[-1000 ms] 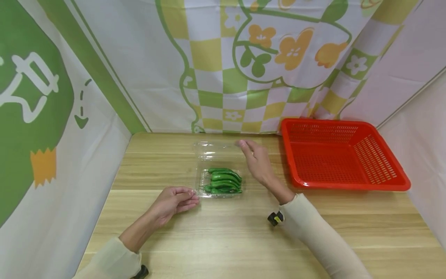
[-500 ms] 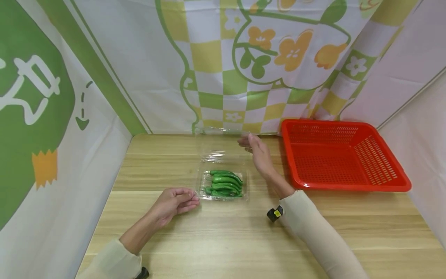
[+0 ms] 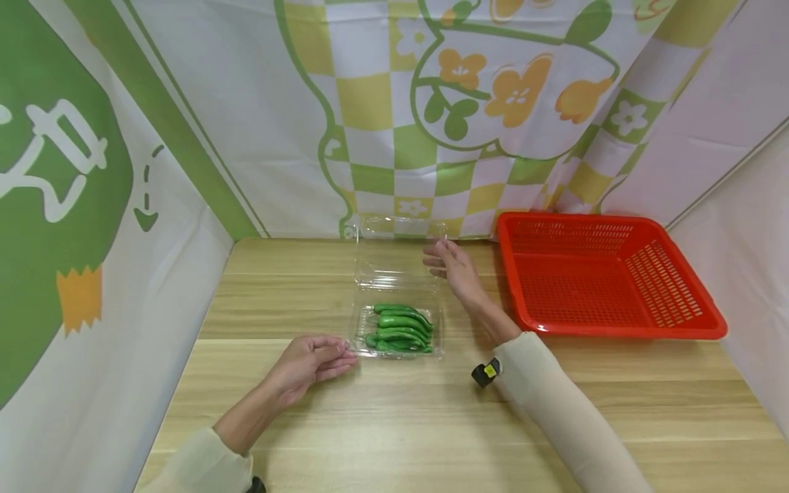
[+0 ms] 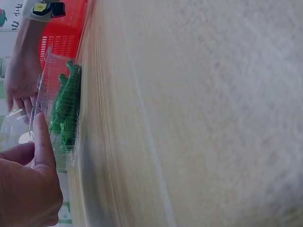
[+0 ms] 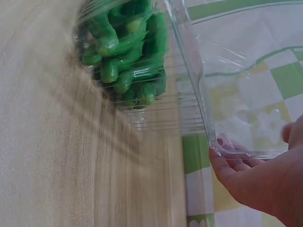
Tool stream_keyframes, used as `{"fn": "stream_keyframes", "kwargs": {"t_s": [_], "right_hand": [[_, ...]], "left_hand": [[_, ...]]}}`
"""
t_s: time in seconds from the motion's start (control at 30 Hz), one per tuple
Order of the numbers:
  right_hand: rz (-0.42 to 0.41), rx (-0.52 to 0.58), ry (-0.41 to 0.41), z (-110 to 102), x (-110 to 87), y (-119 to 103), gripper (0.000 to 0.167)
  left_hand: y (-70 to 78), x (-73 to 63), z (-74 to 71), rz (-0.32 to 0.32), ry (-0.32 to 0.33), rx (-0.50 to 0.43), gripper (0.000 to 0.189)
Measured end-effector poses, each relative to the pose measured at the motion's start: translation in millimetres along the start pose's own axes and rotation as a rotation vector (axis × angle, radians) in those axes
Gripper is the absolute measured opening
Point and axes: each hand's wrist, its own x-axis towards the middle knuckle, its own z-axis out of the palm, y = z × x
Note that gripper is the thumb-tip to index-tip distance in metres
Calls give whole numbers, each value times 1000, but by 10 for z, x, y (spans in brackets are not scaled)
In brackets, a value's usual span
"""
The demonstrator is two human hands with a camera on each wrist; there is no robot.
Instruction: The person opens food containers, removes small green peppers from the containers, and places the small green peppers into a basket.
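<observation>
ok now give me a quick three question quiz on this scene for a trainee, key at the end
1. Multiple choice. What lies in the clear plastic box?
a) red tomatoes
b) green peppers
c) brown eggs

2. True or false. The box's lid is closed over its contents.

3. Short answer. Which hand is at the box's near corner, and which is at the raised lid?

Key:
1. b
2. False; the lid is open, on the far side of the box.
3. The left hand is at the near corner; the right hand is at the lid.
</observation>
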Motion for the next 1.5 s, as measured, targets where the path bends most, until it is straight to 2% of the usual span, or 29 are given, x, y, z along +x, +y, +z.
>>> {"fn": "stream_keyframes", "kwargs": {"t_s": [0.17, 0.27, 0.37, 0.57, 0.8, 1.13, 1.5], "right_hand": [[77, -10, -25, -13, 44, 55, 57], [95, -29, -46, -23, 50, 97, 62], [93, -38, -52, -26, 47, 131, 63], [77, -88, -29, -29, 30, 175, 52], [157, -113, -22, -27, 22, 230, 67], [171, -300, 2, -44, 2, 312, 63], [164, -328, 27, -66, -7, 350, 57]], "left_hand": [[-19, -6, 11, -5, -17, -1, 34], [-25, -9, 17, -8, -23, -4, 33], [-25, -9, 22, -10, -24, -7, 32], [-20, -13, 43, -16, -19, -2, 32], [-26, -10, 72, -19, -28, 7, 34], [-25, -11, 76, -23, -22, 6, 34], [-27, -17, 69, -31, -34, 25, 34]]}}
